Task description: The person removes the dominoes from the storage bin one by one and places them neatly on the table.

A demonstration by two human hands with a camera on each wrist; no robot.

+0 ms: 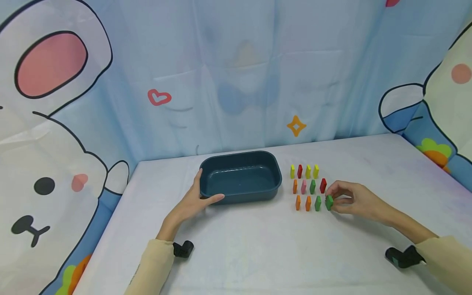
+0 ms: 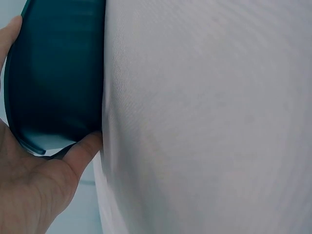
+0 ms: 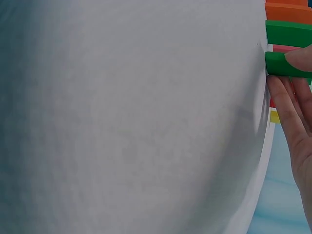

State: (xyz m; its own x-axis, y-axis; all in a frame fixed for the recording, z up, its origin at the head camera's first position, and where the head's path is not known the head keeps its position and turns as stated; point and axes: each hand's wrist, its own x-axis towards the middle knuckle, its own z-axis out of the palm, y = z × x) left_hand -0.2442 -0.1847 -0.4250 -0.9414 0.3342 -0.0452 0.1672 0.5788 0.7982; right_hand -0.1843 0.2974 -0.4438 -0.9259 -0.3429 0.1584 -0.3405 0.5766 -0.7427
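Observation:
My left hand [image 1: 192,201] holds the near left corner of a dark teal rectangular basin [image 1: 247,197], its thumb along the front wall and its fingers at the left side. In the left wrist view that thumb [image 2: 84,152] presses low on the basin, close to the tablecloth. At the right, my right hand [image 1: 355,200] pinches an upright green block [image 1: 329,203] at the right end of the nearest row. The right wrist view has the thumb on one face of this green block [image 3: 278,63] and fingers on the other; its lower end is at the cloth.
Small upright blocks stand in three rows right of the basin: yellow ones [image 1: 308,171] and a red one at the back; orange, a pink [image 1: 303,187], green and red in the middle; orange [image 1: 308,203] and green in front. A printed curtain [image 1: 236,123] hangs behind the white-covered table [image 1: 258,254].

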